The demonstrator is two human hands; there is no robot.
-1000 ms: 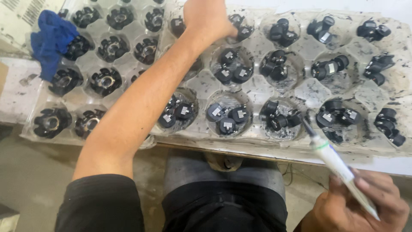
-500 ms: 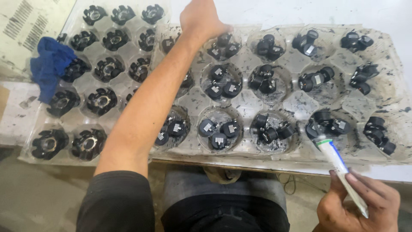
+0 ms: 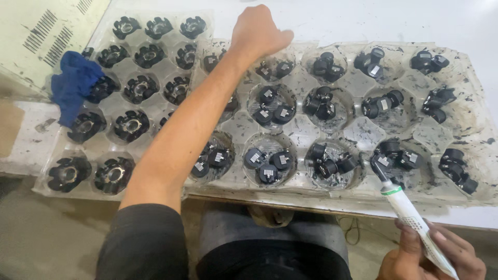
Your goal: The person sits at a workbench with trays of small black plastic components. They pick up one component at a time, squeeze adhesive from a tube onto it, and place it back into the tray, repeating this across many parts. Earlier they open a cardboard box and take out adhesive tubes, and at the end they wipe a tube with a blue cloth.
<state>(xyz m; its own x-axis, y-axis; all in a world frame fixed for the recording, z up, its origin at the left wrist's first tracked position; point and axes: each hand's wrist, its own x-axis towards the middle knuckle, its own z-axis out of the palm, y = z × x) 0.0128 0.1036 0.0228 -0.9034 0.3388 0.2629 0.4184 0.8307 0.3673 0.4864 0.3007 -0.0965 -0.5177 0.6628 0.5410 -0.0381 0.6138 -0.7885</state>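
My left hand (image 3: 259, 33) reaches across to the back row of a clear plastic tray (image 3: 358, 132). Its fingers are curled over a cell, and what lies under them is hidden. The tray's round cells hold small black parts (image 3: 270, 106), two or three to a cell. My right hand (image 3: 433, 256), at the bottom right, grips a white tube (image 3: 410, 212) with a green band. The tube's dark nozzle points at the black parts in a front-row cell (image 3: 397, 158).
A second clear tray (image 3: 111, 106) on the left holds black ring-shaped parts (image 3: 129, 124), one to a cell. A blue cloth (image 3: 72, 85) lies on its left side. A pale printed sheet (image 3: 46, 31) sits at the top left. My dark-clothed lap fills the bottom middle.
The view has tilted, so both trays sit lower in the frame. My left hand stays at the back row. The tube's nozzle stays by the same front-row cell.
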